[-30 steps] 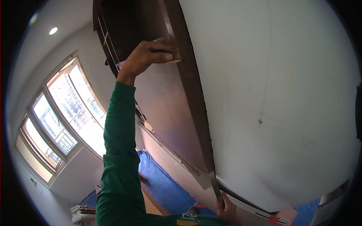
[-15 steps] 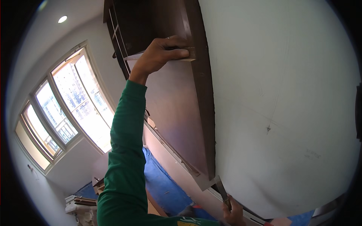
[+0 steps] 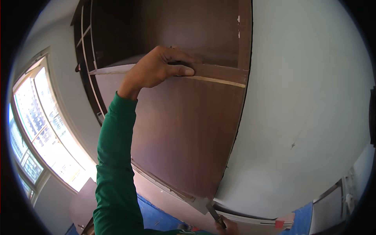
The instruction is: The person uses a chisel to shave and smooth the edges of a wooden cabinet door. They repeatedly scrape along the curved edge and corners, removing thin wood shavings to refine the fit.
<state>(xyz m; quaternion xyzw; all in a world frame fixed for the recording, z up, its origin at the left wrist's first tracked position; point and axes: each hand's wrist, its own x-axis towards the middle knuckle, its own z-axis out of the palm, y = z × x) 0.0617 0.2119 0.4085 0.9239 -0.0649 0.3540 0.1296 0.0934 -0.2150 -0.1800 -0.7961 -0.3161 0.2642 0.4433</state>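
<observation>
My left hand [image 3: 152, 69], in a green sleeve, grips the front edge of a dark brown shelf board [image 3: 221, 73]. The thumb presses its face while the fingers reach over the top, their tips blurred. A pale raw strip runs along the board's lower edge. Low in the view, my right hand [image 3: 230, 226] is closed round a hand tool [image 3: 215, 216] with a dark handle and flat metal shank. Its working end lies close to the cabinet's bottom corner, and I cannot make out its exact kind. The lower cabinet panel [image 3: 176, 129] is smooth brown.
A pale wall [image 3: 297, 98] adjoins the cabinet on the right, and a bright window [image 3: 51, 121] is at left. Blue sheeting [image 3: 152, 213] covers floor below. Long stacked strips [image 3: 250, 218] and a leaning brown panel [image 3: 84, 201] are near the bottom.
The view has turned to the right and now faces the cabinet more squarely. My left hand keeps its grip on the shelf board, and my right hand still holds the tool.
</observation>
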